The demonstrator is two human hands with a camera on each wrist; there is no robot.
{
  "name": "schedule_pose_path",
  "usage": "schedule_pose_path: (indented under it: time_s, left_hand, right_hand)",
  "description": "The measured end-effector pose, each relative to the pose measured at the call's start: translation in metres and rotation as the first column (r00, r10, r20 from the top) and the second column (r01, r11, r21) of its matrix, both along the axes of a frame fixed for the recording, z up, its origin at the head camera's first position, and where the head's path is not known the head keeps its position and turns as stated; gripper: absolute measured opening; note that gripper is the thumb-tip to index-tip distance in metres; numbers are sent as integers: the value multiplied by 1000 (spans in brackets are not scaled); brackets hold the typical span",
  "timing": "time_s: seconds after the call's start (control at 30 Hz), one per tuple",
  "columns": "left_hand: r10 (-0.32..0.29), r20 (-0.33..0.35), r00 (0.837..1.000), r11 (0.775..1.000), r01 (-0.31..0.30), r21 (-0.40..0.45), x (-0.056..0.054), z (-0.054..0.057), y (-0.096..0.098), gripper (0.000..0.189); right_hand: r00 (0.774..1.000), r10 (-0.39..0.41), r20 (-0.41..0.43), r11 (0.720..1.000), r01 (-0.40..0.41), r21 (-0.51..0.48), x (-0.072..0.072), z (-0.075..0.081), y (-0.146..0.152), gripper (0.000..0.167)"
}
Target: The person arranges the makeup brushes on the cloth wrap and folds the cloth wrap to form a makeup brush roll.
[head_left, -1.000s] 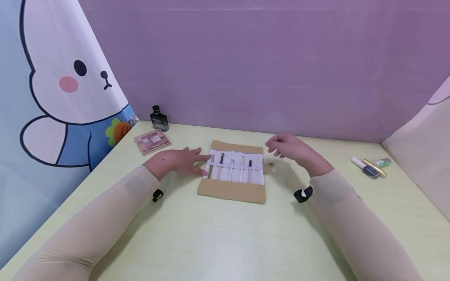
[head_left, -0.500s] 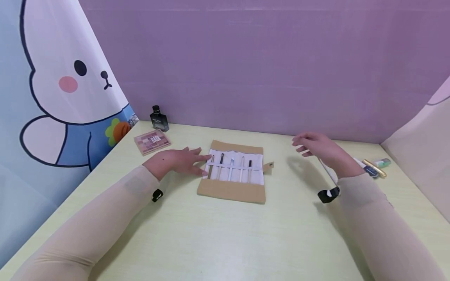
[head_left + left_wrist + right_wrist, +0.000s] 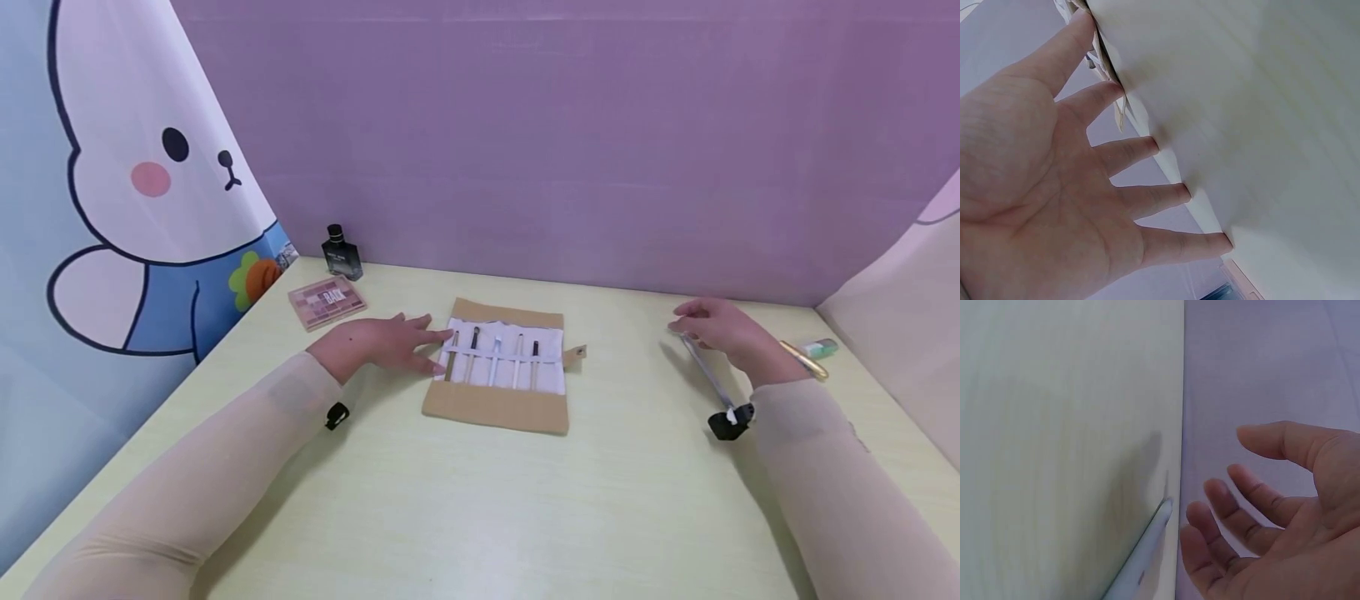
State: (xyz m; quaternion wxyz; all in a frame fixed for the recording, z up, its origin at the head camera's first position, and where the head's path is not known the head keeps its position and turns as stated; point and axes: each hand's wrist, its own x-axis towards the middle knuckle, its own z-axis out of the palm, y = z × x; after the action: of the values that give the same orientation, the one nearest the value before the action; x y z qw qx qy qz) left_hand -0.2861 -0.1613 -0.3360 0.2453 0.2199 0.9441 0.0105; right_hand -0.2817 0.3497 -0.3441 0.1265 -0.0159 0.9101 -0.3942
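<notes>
A tan brush roll (image 3: 495,410) lies unfolded on the table, with several makeup brushes (image 3: 492,360) tucked under the band of its white lining. My left hand (image 3: 386,343) has its fingers spread, and its thumb and index finger touch the roll's left edge. In the left wrist view the other fingertips (image 3: 1175,190) press on the tabletop. Over to the right, my right hand (image 3: 723,333) hovers above a slender whitish stick (image 3: 705,367). Its loosely bent fingers hold nothing. In the right wrist view the stick's rounded end (image 3: 1163,512) shows beside the fingers, apart from them.
A pink eyeshadow palette (image 3: 327,302) and a black bottle (image 3: 342,253) stand at the back left. A gold tube (image 3: 806,362) and a small green tube (image 3: 821,347) lie at the right, partly behind my right wrist. A purple curtain (image 3: 525,150) hangs along the table's back edge.
My right hand has moved right, away from the roll's flap, and lowered towards the whitish stick. The dark-blue bottle at the right is now hidden behind it. My left hand has stayed put.
</notes>
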Motion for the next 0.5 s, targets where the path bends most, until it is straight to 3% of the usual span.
schedule_pose_path:
  time_s: [0.5]
  left_hand:
    - [11, 3, 1000, 1000, -11, -3, 2, 2, 0, 79]
  right_hand:
    - [998, -2, 67, 980, -11, 201, 7, -1, 7, 66]
